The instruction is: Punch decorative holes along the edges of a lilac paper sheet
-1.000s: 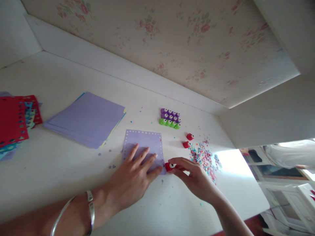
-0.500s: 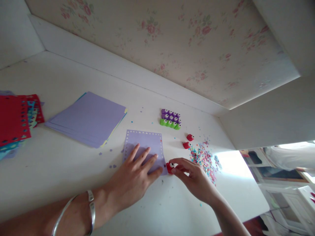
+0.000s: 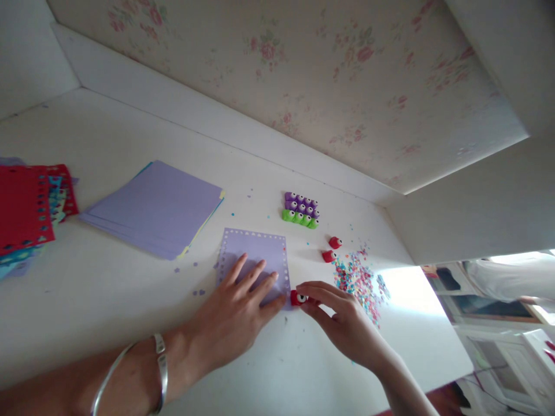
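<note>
My left hand (image 3: 234,312) lies flat, fingers spread, on a lilac paper sheet (image 3: 255,251) whose edges carry a row of punched holes. My right hand (image 3: 342,323) pinches a small red craft punch (image 3: 297,298) at the sheet's near right corner. The sheet rests on a white table (image 3: 108,289). A silver bangle sits on my left wrist.
A stack of lilac paper (image 3: 158,208) lies to the left, and punched red and blue sheets (image 3: 26,208) at the far left. Purple and green punches (image 3: 300,210) stand in rows behind. Two red punches (image 3: 332,249) and a heap of confetti (image 3: 359,280) lie to the right.
My right hand has slid the red punch slightly down along the sheet's right edge to its near corner. My left hand stays pressed on the sheet.
</note>
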`<state>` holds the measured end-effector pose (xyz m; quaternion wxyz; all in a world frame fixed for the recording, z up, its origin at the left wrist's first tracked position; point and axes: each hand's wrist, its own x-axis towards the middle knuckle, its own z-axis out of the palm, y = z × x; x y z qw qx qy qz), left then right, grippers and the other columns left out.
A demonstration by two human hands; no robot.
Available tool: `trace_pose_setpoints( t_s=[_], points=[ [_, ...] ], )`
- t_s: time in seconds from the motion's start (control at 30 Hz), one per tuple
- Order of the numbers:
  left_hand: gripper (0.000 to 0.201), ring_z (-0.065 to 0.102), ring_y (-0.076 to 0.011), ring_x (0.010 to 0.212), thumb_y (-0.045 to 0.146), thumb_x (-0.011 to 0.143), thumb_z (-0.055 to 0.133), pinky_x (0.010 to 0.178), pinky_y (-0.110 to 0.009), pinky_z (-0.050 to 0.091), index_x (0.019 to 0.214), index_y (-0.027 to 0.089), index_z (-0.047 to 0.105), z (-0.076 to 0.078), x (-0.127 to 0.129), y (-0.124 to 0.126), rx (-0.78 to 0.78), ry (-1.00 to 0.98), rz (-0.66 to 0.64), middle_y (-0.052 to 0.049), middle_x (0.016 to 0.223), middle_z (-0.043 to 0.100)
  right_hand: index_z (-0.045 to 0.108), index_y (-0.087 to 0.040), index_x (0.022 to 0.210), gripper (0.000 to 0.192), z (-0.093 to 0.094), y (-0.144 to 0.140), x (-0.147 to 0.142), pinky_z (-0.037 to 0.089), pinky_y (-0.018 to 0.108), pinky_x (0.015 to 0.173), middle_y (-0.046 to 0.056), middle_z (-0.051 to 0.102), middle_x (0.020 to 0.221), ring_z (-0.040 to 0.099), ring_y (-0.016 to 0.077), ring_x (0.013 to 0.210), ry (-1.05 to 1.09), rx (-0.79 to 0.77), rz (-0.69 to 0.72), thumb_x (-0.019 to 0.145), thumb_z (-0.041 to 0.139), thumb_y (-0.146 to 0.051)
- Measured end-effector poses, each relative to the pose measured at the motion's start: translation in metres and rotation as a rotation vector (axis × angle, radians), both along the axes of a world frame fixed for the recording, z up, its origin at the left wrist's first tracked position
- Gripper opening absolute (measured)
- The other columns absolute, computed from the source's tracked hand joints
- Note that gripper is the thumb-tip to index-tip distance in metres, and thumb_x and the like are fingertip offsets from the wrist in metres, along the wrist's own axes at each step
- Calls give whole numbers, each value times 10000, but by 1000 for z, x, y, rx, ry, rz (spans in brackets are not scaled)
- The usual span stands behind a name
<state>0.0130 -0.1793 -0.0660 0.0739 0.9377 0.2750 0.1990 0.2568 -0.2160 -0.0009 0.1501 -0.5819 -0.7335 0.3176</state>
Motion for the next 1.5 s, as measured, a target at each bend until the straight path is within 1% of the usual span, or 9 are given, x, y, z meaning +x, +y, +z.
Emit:
trace_pose_setpoints(
  t_s=[0.1,0.23,0.5,0.9,1.0,1.07,1.13,1.23,1.5],
  points=[
    [392,453,-367,1341,309,967,533,1147,-643,236,1358,282,530,0,0,0,-7,-9,-3,-72,1408,562,670,-288,1189,231,4,1,-2,585,263,808,48,687,1188,670,163,1004,-7,-5,70,992,550,-288],
    [342,458,-356,1339,322,984,501,1153,-624,241,1316,265,563,1,1,0,-31,-30,8,-69,1390,579,674,-292,1175,220,5,2,-2,580,220,704,33,707,1135,677,141,929,4,-59,59,991,553,-301],
    [366,420,-318,1377,385,1000,465,1193,-555,216,1295,202,579,1,4,0,-77,-70,39,-79,1422,559,690,-267,1113,188,6,1,-3,570,240,787,40,709,1123,674,138,929,47,-103,53,996,544,-293],
    [378,420,-280,1379,418,1009,439,1201,-520,202,1300,223,581,-1,3,0,-113,-86,19,-49,1438,552,674,-277,1153,223,4,1,-5,524,229,622,55,670,1157,655,155,914,66,-180,-11,965,581,-353],
    [374,432,-269,1369,421,1009,442,1200,-513,201,1296,230,586,0,3,0,-110,-89,9,-47,1434,555,681,-222,979,226,4,3,-2,476,249,632,33,657,922,597,133,746,32,-181,-113,946,590,-426],
    [362,436,-267,1365,414,1008,445,1199,-510,204,1280,229,596,0,3,0,-107,-91,9,-49,1429,559,618,-191,746,364,3,5,0,380,240,540,-12,543,690,471,108,604,-41,-232,-171,933,575,-500],
    [357,443,-265,1358,409,1008,446,1196,-509,210,1271,225,601,0,3,1,-106,-95,13,-54,1422,564,500,-186,603,493,1,8,1,256,243,473,-51,374,565,324,93,532,-104,-325,-194,908,568,-567],
    [351,460,-260,1342,403,1011,440,1189,-507,223,1263,221,604,0,4,1,-106,-102,22,-56,1409,576,423,-190,552,556,-2,15,-1,187,249,455,-66,290,527,252,85,508,-145,-467,-200,878,563,-618],
    [345,466,-252,1337,385,1026,416,1185,-492,229,1252,212,611,-2,7,1,-101,-132,32,-44,1387,597,475,-179,494,620,-4,24,-2,193,266,459,-46,370,445,284,81,450,-114,-674,-168,864,539,-672]
  ],
)
